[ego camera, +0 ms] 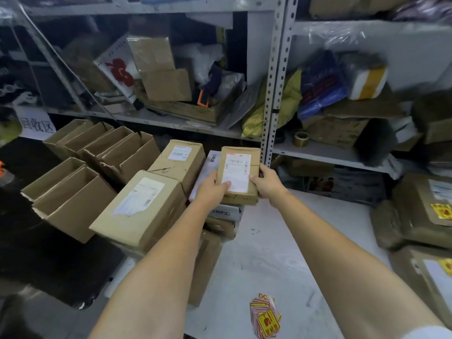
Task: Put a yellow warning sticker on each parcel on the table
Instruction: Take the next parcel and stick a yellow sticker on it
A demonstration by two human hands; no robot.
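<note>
A small brown parcel [241,165] with a white shipping label sits on top of a stack at the far middle of the white table [269,253]. My left hand [212,189] grips its left edge, thumb on the label. My right hand [267,183] grips its right edge. A loose pile of yellow warning stickers [265,316] lies near the table's front edge. At the right, two parcels [420,216] [430,272] each carry a yellow sticker. Two larger labelled parcels [139,209] [179,160] lie to the left of the stack.
Several empty open cartons [71,194] stand at the left on a dark surface. Metal shelving [271,77] crammed with boxes, bags and a tape roll [301,138] rises behind the table. More flat parcels [221,226] lie under the held one.
</note>
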